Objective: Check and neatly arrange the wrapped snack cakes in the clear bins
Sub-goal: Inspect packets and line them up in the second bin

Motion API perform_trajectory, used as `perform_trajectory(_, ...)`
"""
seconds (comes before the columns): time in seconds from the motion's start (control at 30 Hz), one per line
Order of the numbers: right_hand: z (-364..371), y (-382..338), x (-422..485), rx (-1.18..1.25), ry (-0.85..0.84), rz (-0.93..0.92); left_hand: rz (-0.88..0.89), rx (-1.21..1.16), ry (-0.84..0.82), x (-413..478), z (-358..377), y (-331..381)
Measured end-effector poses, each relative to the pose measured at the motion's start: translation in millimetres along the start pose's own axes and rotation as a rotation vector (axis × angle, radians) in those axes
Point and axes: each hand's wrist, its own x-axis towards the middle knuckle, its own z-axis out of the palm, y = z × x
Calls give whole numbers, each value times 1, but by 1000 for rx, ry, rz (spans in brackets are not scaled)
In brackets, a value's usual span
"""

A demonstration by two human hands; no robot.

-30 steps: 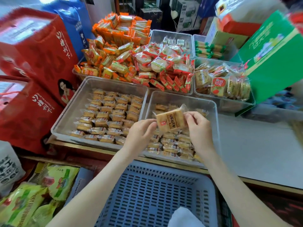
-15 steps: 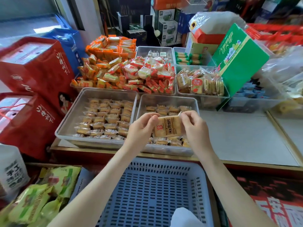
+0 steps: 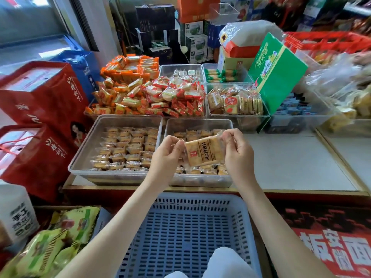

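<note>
A wrapped snack cake (image 3: 202, 150), tan with dark lettering in clear film, is held up flat between both hands above the right clear bin (image 3: 200, 122). My left hand (image 3: 165, 155) pinches its left wrapper edge and my right hand (image 3: 237, 151) pinches the right edge. Under it the right bin holds several small wrapped cakes, partly hidden by my hands. The left clear bin (image 3: 90, 145) beside it holds tidy rows of the same kind of cakes.
Behind stand bins of orange-wrapped snacks (image 3: 120, 93), red-wrapped snacks (image 3: 176, 97) and yellow cakes (image 3: 234, 102). A green box (image 3: 279, 73) leans at the right. Red gift bags (image 3: 40, 101) stand left. A blue perforated basket (image 3: 188, 233) sits below the counter edge.
The cake has been lifted a little and turned flatter, its lettering now facing me, still held by both hands. My view has pulled back and tilted up, showing more of the shop.
</note>
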Motion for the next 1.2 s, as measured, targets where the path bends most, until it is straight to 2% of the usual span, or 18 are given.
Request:
perform_trajectory(0.1,-2,2,0,84,-34,75,109,212,91,-4,-3,6)
perform_trajectory(0.23,-4,-1,4,182,-67,162,208,207,101,-11,-2,17)
perform_trajectory(0.33,-10,-5,3,385,-78,261,176,103,-29,-12,1,17)
perform_trajectory(0.43,-19,-2,2,564,-88,332,51,-39,-251,-14,5,13)
perform_trajectory(0.53,-21,2,2,719,-128,345,-29,29,-450,-20,6,4)
perform_trajectory(0.63,-19,2,3,772,-175,335,-69,0,-482,-21,6,-5)
perform_trajectory(0.73,-19,5,4,682,-191,348,-61,-71,-464,-19,0,-10)
perform_trajectory(0.8,-21,4,4,510,-181,332,-31,-32,-420,-17,-5,-14)
perform_trajectory(0.9,-21,7,5,252,-124,229,94,94,-314,-14,-9,-19)
perform_trajectory(1.03,-16,13,3,93,-103,103,156,37,-225,-18,-7,-17)
perform_trajectory(1.13,-22,13,6,52,-202,58,127,-72,-216,-17,-13,-17)
perform_trajectory(1.2,-29,11,8,-4,-359,-49,94,-49,-198,-15,-15,-15)
